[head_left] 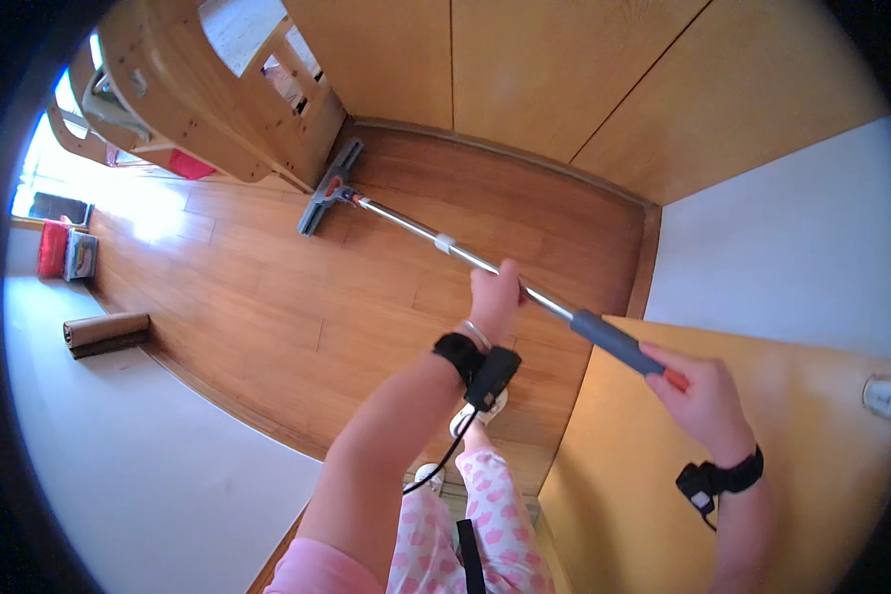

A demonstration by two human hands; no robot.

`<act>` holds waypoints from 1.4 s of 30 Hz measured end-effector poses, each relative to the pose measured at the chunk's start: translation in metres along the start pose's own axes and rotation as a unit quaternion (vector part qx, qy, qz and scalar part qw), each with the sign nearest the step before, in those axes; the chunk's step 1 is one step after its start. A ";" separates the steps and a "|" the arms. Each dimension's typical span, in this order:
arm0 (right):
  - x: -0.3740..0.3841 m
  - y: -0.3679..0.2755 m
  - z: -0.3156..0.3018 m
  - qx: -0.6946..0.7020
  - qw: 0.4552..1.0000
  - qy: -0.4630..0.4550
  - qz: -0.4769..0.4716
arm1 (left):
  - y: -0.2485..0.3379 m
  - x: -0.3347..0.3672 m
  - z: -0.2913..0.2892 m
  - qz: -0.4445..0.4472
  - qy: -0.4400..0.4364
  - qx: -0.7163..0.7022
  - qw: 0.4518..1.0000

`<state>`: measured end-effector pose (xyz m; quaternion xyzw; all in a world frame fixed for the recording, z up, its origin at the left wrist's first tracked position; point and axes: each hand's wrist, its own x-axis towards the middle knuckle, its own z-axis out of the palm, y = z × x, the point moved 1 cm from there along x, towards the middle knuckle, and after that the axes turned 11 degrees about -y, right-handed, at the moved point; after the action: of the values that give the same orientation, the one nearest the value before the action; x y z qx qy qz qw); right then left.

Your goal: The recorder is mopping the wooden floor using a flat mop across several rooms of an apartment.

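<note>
A mop with a long metal pole [406, 222] runs slantwise across the view. Its flat grey head [329, 188] rests on the wooden floor, close to the corner of the wooden bed frame. My left hand [497, 295] is closed around the middle of the pole. Farther up, my right hand [701, 396] grips the end of the grey handle [612, 342], where an orange tip shows beside the fingers. Both wrists wear black straps with small devices, and a cable hangs from the left one.
Wooden panels [535, 74] line the far side. A bed frame [193, 104] stands at the left. A yellow door [663, 475] is at my right, with a white wall [782, 238] beyond. A brown roll [109, 333] and red box [53, 247] lie leftward.
</note>
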<state>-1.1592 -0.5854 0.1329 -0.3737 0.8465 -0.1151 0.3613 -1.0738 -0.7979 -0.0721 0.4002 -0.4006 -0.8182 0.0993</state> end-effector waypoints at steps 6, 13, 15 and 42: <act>0.080 0.025 -0.058 0.113 0.993 -0.010 0.011 | 0.038 0.076 0.034 -0.089 0.038 -0.004 0.995; 0.056 0.038 -0.050 0.089 0.988 -0.058 0.115 | 0.003 0.067 0.045 -0.026 0.017 0.071 0.997; -0.006 0.040 -0.036 0.128 0.976 -0.050 0.170 | -0.038 0.025 0.065 -0.044 0.004 0.060 0.997; -0.093 -0.024 0.032 0.346 0.904 0.021 0.251 | -0.040 -0.030 0.022 -0.189 -0.070 0.268 0.942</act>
<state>-1.0813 -0.5333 0.1701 0.0020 0.8267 -0.3144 0.4667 -1.0636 -0.7448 -0.0761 0.4218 -0.5281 -0.7104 -0.1963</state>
